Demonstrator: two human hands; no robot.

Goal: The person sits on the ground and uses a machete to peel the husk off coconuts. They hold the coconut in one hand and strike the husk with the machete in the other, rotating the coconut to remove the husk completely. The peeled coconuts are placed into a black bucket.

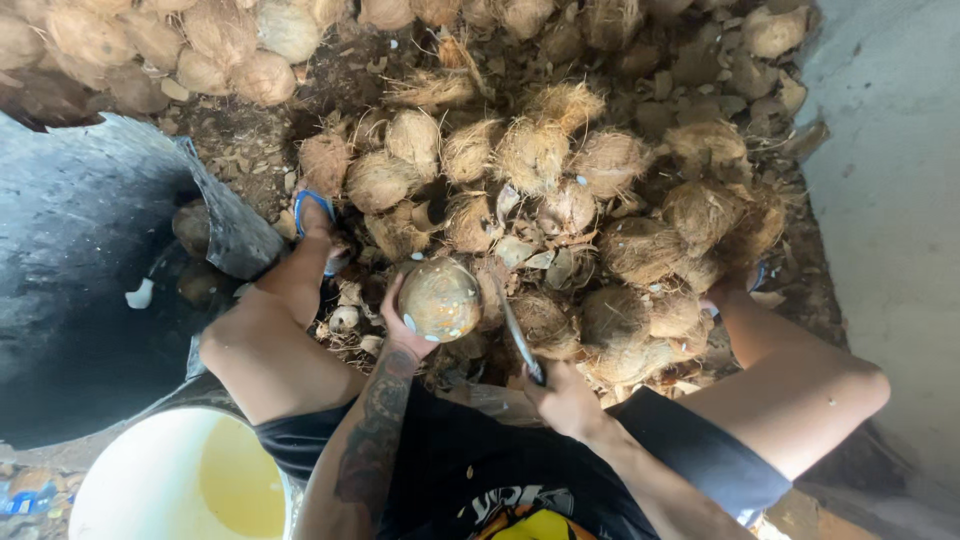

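My left hand [398,322] cups a husked, pale brown coconut [440,298] from below and behind, holding it up between my knees. My right hand [565,398] is closed around the handle of a knife [519,338] whose blade points up and away, just right of the coconut and apart from it. A heap of hairy brown coconuts [560,190] fills the ground in front of me.
A white bucket [130,480] with yellowish liquid stands at my lower left. A large dark tub [80,270] lies to the left with pieces inside. My bare legs and a blue sandal [312,208] flank the heap. A grey wall [890,200] rises on the right.
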